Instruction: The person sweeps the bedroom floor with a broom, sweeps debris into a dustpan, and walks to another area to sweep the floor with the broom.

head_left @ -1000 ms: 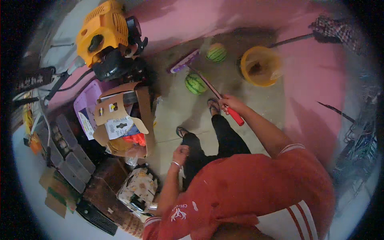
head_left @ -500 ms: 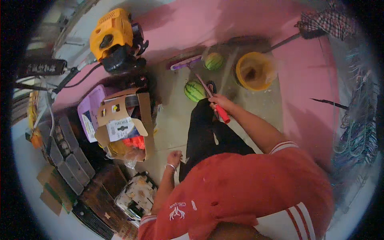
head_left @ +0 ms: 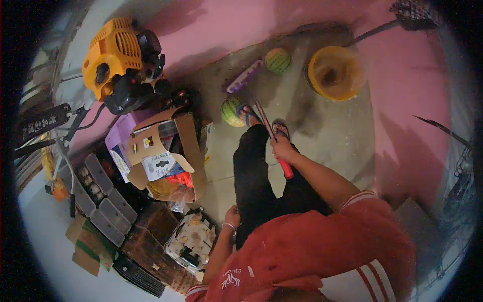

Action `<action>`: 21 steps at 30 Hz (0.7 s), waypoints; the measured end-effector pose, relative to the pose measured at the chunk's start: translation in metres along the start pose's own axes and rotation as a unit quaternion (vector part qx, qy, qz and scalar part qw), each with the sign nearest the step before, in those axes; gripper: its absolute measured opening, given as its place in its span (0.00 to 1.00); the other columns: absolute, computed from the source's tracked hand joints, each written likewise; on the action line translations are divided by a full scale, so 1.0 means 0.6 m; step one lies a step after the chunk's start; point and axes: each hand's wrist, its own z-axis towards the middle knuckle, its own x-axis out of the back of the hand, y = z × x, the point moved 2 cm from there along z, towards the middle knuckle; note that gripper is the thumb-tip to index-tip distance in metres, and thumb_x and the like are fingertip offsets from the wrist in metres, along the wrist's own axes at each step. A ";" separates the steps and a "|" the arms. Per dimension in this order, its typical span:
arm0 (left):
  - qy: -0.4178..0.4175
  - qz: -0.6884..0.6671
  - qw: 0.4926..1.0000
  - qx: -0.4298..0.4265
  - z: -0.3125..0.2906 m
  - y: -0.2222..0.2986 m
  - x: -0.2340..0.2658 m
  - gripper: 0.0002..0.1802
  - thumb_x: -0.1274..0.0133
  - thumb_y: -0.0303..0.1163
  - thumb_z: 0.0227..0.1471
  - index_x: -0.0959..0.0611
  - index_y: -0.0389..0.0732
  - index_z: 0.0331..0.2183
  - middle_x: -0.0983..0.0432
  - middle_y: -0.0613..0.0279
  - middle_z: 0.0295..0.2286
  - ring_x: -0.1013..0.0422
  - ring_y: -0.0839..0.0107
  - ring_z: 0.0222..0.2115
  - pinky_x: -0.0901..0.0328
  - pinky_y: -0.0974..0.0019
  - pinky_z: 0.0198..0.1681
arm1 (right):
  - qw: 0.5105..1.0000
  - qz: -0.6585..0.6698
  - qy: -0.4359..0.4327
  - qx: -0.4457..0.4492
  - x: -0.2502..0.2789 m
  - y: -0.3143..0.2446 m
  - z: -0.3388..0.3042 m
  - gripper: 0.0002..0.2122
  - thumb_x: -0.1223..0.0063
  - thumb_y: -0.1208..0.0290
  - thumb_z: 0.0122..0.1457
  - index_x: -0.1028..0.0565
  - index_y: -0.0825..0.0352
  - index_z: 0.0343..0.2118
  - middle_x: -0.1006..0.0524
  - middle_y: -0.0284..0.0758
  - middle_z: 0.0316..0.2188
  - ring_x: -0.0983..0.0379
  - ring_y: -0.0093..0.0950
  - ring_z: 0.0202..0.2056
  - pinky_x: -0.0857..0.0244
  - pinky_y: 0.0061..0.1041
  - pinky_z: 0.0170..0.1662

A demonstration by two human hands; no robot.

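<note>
My right hand (head_left: 283, 149) is wrapped round the handle of a mop (head_left: 262, 111) just above its red grip. The long handle slants away from me to a narrow purple-and-white head near the floor. My left hand (head_left: 233, 216) hangs beside my left thigh, fingers curled, with nothing visible in it. A striped green watermelon (head_left: 230, 111) lies by my left sandal, which partly covers it in view. Farther off, right of the mop head, rests a second watermelon (head_left: 278, 61).
A yellow bucket (head_left: 313, 83) stands at the far right by the pink wall (head_left: 402, 100). On the left are a yellow-and-black engine tool (head_left: 113, 55), an open cardboard box (head_left: 193, 156), a purple crate (head_left: 119, 132), a dirty white appliance (head_left: 188, 236) and a brown wooden box (head_left: 151, 236).
My feet have come into view as my legs shift, the left sandal now by the nearer watermelon. The mop head has tilted, and my right hand sits lower in view.
</note>
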 end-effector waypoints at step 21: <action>0.068 0.387 0.902 -0.182 0.107 -0.096 0.073 0.11 0.60 0.29 0.45 0.26 0.37 0.32 0.28 0.48 0.25 0.30 0.65 0.25 0.37 0.67 0.28 | 0.958 -0.027 -0.095 -0.268 0.166 -0.052 -0.320 0.13 0.61 0.61 0.52 0.34 0.67 0.29 0.34 0.35 0.13 0.37 0.24 0.11 0.41 0.24 0.14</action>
